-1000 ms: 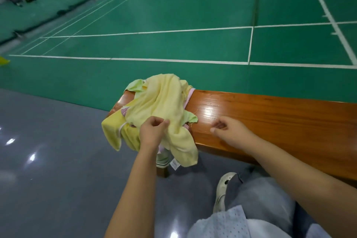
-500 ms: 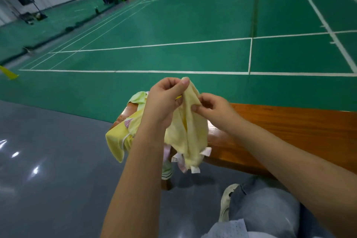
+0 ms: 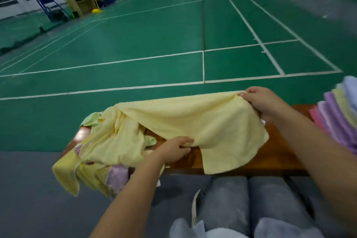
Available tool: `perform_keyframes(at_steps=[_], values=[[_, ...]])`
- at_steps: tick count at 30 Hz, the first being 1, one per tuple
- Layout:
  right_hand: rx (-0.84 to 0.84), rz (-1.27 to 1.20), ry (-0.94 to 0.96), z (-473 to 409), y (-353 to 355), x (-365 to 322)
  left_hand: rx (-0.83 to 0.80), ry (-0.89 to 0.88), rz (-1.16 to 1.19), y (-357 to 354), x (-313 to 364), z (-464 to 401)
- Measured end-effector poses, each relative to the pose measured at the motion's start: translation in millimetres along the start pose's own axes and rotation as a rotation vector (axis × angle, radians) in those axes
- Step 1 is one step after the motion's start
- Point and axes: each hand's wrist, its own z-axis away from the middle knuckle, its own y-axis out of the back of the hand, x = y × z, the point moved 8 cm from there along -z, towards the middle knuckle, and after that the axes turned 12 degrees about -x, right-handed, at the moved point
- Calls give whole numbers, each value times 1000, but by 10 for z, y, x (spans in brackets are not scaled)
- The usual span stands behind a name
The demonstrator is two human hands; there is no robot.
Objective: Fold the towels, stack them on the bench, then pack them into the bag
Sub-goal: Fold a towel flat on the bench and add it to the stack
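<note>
A pale yellow towel is stretched out over the wooden bench. My right hand pinches its far right corner, held up above the bench. My left hand grips the towel's near edge close to the bench front. At the bench's left end lies a loose heap of unfolded towels, yellow, light green and pink, partly hanging over the edge. A stack of folded towels in pink, purple, yellow-green and blue sits at the right end, cut off by the frame. No bag is in view.
The bench runs across in front of my knees, clad in grey trousers. Beyond it lies a green badminton court with white lines; a grey floor is on the near side. Blue and yellow equipment stands far off at the back.
The yellow towel, held bunched between both hands, is now pulled out wide to the right over the bench. My right hand moved right, my left hand dropped to the near edge. The view shifted right.
</note>
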Motion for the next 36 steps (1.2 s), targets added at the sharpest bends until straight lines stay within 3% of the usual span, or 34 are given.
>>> perform_keyframes(at_steps=[3,7,9,11,13,14,16,18,24,30,33,36], values=[[158,87,-148,-48,519,498,-62,-37,-243,-270,123,-252],[313,736,-180,1,695,780,63,-124,-301,-268,359,-425],[168,936,-17,68,284,788,122,-131,-287,-207,406,-482],[-167,1091,175,222,-386,887,147,-121,-264,-169,406,-531],[-390,1250,237,365,-884,1140,150,-99,-227,-138,373,-565],[-447,1304,217,388,-1024,1279,146,-82,-202,-119,345,-568],[-407,1348,282,376,-1128,1404,123,-52,-116,-91,316,-544],[-294,1253,374,346,-1059,1361,91,-40,80,-78,299,-473],[-168,457,283,349,-494,976,36,-222,616,56,552,-116],[-486,-23,306,519,-558,346,-78,-602,861,319,1223,393],[-507,-173,350,699,-487,21,-8,-723,936,520,1400,574],[-455,-216,356,837,-335,-199,103,-687,890,614,1384,510]])
